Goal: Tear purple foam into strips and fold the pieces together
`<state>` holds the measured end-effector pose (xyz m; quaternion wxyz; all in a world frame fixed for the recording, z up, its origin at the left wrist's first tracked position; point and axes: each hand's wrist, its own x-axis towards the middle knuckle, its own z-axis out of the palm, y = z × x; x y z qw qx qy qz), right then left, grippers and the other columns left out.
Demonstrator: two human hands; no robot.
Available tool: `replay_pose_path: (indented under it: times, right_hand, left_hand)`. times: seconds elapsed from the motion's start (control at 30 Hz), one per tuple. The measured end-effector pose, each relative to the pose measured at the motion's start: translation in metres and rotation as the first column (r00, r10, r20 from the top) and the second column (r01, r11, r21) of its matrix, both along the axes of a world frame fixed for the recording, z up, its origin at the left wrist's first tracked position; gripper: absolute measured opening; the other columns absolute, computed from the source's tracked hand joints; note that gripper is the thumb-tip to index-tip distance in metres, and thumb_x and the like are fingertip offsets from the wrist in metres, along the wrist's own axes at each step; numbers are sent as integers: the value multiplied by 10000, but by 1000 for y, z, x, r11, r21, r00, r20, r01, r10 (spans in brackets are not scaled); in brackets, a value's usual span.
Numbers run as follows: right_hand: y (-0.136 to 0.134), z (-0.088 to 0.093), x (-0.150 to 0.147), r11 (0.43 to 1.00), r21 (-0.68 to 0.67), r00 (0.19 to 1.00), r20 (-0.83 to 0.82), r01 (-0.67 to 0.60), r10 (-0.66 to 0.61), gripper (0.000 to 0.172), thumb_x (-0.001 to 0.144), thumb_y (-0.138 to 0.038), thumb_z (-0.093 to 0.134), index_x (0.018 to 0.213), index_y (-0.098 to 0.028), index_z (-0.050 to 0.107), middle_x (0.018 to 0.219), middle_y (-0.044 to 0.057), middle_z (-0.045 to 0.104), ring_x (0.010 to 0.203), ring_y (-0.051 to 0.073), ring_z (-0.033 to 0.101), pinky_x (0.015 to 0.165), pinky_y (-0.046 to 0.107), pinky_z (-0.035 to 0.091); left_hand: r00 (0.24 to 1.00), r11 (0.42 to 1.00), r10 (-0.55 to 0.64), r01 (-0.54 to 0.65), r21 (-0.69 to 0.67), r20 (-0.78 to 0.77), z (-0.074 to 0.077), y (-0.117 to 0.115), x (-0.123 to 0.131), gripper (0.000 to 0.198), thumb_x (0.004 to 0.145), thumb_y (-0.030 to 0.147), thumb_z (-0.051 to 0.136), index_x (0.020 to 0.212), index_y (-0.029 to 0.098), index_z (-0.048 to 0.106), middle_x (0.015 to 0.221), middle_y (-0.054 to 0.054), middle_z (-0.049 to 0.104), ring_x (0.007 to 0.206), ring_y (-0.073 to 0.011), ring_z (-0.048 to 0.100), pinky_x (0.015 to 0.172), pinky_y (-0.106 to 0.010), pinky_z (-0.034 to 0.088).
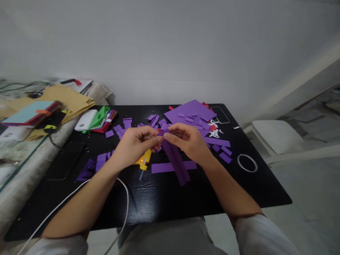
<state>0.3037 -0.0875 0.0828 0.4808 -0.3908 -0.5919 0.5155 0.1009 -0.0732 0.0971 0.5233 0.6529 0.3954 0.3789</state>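
Above the middle of the black table, my left hand (139, 143) and my right hand (187, 140) pinch the far end of a folded purple paper strip (176, 163). Its long creased length hangs toward me, crossing over a flat purple strip (162, 168) on the table. A yellow glue gun (145, 160) lies just under my left hand, partly covered by it, with a glue stick poking out of its rear. Small purple paper pieces (127, 123) are scattered beyond both hands.
A large purple sheet (191, 109) with cut pieces and white scraps (214, 131) lies at the back right. Coloured paper bundles (102, 120) sit back left. A white cable (127, 198) loops along the front left. A clear ring (247, 163) rests at the right.
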Motion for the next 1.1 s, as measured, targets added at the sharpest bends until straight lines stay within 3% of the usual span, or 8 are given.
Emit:
replay_pose_path:
  times: [0.23,0.47,1.1]
  right_hand:
    - [-1,-1,-1,999,29,998,46,28,-30,296,826,-469,862,901,-196,779,861,31,774,810,184,720,760,323,579]
    - [-3,0,-3,998,13,998,5,62,-62,289,841,-475,847,879,-203,759,855,27,767,821,183,712,774,322,568]
    - [-4,-1,-4,999,-17,998,29,51,-51,297,839,-489,838,864,-199,777,823,15,745,770,169,664,727,311,539]
  left_hand:
    - [996,1000,-21,22,20,-86,5,-4,3,234,839,376,822,801,161,739,629,-8,723,551,-119,684,482,-169,532]
    - [998,999,-16,18,36,-58,4,-3,4,292,839,430,826,783,167,714,621,-6,701,556,-129,679,519,-202,564]
    - [984,987,-86,105,119,-159,-2,-4,-1,282,994,351,647,777,172,662,665,1,665,598,-105,637,574,-190,522]
